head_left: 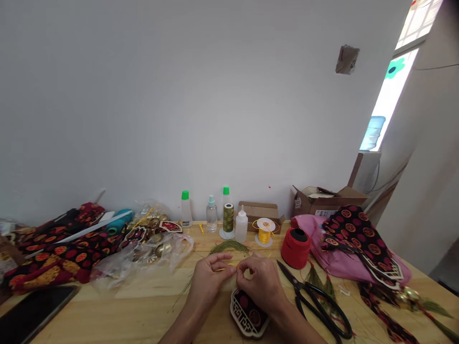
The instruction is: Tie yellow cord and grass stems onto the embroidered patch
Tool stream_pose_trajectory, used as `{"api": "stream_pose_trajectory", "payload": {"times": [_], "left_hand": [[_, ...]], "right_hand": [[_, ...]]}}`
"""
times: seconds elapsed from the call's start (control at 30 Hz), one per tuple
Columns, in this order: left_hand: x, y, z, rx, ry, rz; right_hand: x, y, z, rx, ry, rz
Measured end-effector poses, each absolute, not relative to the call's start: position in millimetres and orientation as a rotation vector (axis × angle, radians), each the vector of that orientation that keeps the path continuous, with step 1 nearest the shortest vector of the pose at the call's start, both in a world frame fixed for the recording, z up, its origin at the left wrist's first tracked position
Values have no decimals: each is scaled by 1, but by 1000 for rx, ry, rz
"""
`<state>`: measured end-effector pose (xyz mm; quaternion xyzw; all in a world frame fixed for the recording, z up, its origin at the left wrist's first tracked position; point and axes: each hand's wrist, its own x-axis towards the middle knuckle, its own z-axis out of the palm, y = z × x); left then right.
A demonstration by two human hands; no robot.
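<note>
My left hand (211,279) and my right hand (261,278) meet above the middle of the wooden table. Both are closed, thumb against fingers, on a thin yellow cord (223,269) that runs between them. Under my right hand lies a dark patterned fabric ornament (251,313) with a cream fretwork border, its upper part covered by the hand. Green thread strands (229,246) lie just beyond my fingers. To the right rest black-handled scissors (315,301), their blades apart. What the fingertips pinch is partly hidden.
Behind my hands stand a yellow cord spool (264,234), a squeeze bottle (241,227), a green thread cone (228,218) and a red thread cone (296,248). Patterned fabric (71,253) and a plastic bag (143,258) lie left, near a phone (36,313). A cardboard box (322,203) sits back right.
</note>
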<state>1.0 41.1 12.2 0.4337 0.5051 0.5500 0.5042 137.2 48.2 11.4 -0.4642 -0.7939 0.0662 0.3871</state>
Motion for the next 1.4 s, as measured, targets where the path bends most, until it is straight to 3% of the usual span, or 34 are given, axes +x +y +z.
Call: {"api": "stream_pose_trajectory", "payload": {"times": [0.67,1.0,1.27,1.4], "left_hand": [[-1,46,4,1095,1188,1311],[-2,49,-3,1093,1187,1289],[2,39,14,1166,1190,1111],[0,43,9,1121,1198,1087]], "right_hand": [[140,55,7,-1089,-1983,445],[139,52,8,-1032,-1984,434],[137,59,1,-994,-1749,1095],[136,58,6,-978,-1826,968]]}}
